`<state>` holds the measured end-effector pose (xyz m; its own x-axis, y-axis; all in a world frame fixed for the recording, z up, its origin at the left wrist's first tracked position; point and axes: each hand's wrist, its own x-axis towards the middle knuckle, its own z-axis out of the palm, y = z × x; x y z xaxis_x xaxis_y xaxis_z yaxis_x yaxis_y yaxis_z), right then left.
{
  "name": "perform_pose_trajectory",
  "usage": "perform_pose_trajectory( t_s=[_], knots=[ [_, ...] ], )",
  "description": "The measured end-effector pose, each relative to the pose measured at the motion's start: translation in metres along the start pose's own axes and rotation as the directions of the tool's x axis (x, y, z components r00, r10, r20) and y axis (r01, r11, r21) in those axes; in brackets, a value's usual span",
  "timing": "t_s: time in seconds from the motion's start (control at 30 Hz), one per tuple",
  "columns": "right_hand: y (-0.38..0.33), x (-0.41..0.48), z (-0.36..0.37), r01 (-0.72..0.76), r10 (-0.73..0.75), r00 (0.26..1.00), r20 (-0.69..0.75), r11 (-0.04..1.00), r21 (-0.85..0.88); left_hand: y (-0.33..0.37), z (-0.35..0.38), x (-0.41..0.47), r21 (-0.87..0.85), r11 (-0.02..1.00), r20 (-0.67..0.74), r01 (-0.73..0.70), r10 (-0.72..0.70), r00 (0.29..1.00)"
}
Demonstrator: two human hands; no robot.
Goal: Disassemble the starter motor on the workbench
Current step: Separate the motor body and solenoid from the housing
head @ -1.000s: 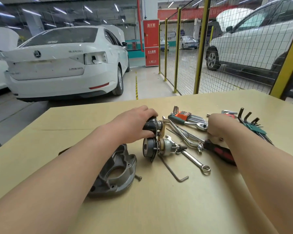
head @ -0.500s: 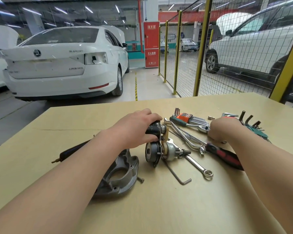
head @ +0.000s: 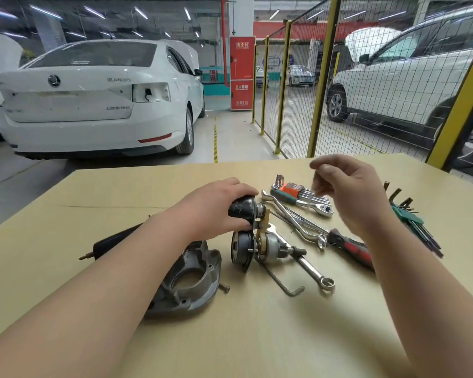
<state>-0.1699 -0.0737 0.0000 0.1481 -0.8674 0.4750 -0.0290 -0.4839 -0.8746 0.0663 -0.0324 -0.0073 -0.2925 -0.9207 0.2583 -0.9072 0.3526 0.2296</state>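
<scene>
L hand (head: 216, 211) grips starter motor (head: 269, 246) barrel, mid workbench (head: 257, 336). R hand (head: 358, 192) curled, blurred; can't tell if pinching. Motor prob heavy, rigid: grab barrel.

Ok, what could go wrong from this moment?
The left hand grips only the black solenoid, so the pinion shaft below it could pivot or tip. The loose bolt beside the cast end housing might roll off unnoticed. The right hand is blurred above the ratchet wrench; a snag seems possible.

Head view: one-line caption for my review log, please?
Mid-teardown, the left hand grips the starter motor on the workbench while the right hand hovers, blurred, above the ratchet.
</scene>
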Motion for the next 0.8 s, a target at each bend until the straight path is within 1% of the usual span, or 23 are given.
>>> perform_pose_trajectory(
  t_s=[0.03, 0.1, 0.17, 0.23, 0.3, 0.37, 0.47, 0.53, 0.57, 0.63, 0.67, 0.73, 0.77, 0.8],
  knots=[
    [-0.004, -0.008, 0.008, -0.001, -0.002, 0.999, 0.045, 0.997, 0.073, -0.001, 0.000, 0.000, -0.005, 1.000, 0.004, 0.003, -0.003, 1.000],
    [-0.005, -0.020, 0.023, -0.005, -0.011, 0.993, 0.115, 0.990, 0.143, -0.004, 0.001, 0.002, -0.010, 1.000, 0.014, 0.015, -0.015, 1.000],
    [-0.001, -0.024, 0.031, -0.021, -0.002, 0.991, 0.130, 0.985, 0.173, -0.007, 0.002, 0.005, -0.013, 0.999, 0.029, 0.038, -0.037, 0.999],
    [0.005, -0.023, 0.030, -0.055, 0.036, 0.994, 0.106, 0.980, 0.191, -0.012, 0.004, 0.007, -0.025, 0.998, 0.047, 0.062, -0.060, 0.997],
    [0.015, -0.022, 0.030, -0.073, 0.058, 0.992, 0.111, 0.987, 0.141, -0.016, 0.005, 0.008, -0.063, 0.995, 0.058, 0.081, -0.077, 0.995],
    [0.027, -0.024, 0.037, -0.082, 0.071, 0.982, 0.178, 0.995, 0.055, -0.019, 0.006, 0.010, -0.093, 0.992, 0.059, 0.079, -0.074, 0.996],
    [0.041, -0.025, 0.054, -0.119, 0.119, 0.960, 0.254, 0.993, -0.017, -0.022, 0.008, 0.012, -0.137, 0.988, 0.049, 0.077, -0.071, 0.996],
    [0.048, -0.020, 0.058, -0.182, 0.182, 0.949, 0.257, 0.983, -0.024, -0.024, 0.008, 0.011, -0.194, 0.976, 0.048, 0.096, -0.088, 0.995],
    [0.050, -0.017, 0.059, -0.234, 0.222, 0.941, 0.254, 0.972, 0.019, -0.026, 0.009, 0.010, -0.223, 0.969, 0.048, 0.105, -0.097, 0.994],
    [0.054, -0.012, 0.058, -0.332, 0.281, 0.924, 0.259, 0.926, 0.179, -0.031, 0.010, 0.007, -0.261, 0.958, 0.041, 0.119, -0.113, 0.993],
    [0.053, -0.010, 0.057, -0.376, 0.301, 0.915, 0.269, 0.879, 0.293, -0.034, 0.010, 0.005, -0.274, 0.954, 0.036, 0.124, -0.119, 0.992],
    [0.051, -0.008, 0.052, -0.461, 0.338, 0.886, 0.318, 0.717, 0.522, -0.037, 0.012, -0.001, -0.293, 0.948, 0.025, 0.125, -0.124, 0.992],
    [0.049, -0.007, 0.050, -0.496, 0.355, 0.868, 0.347, 0.636, 0.592, -0.039, 0.013, -0.004, -0.297, 0.947, 0.014, 0.122, -0.124, 0.992],
    [0.047, -0.007, 0.048, -0.522, 0.369, 0.853, 0.369, 0.584, 0.622, -0.041, 0.014, -0.007, -0.305, 0.945, -0.001, 0.119, -0.126, 0.992]
  ],
)
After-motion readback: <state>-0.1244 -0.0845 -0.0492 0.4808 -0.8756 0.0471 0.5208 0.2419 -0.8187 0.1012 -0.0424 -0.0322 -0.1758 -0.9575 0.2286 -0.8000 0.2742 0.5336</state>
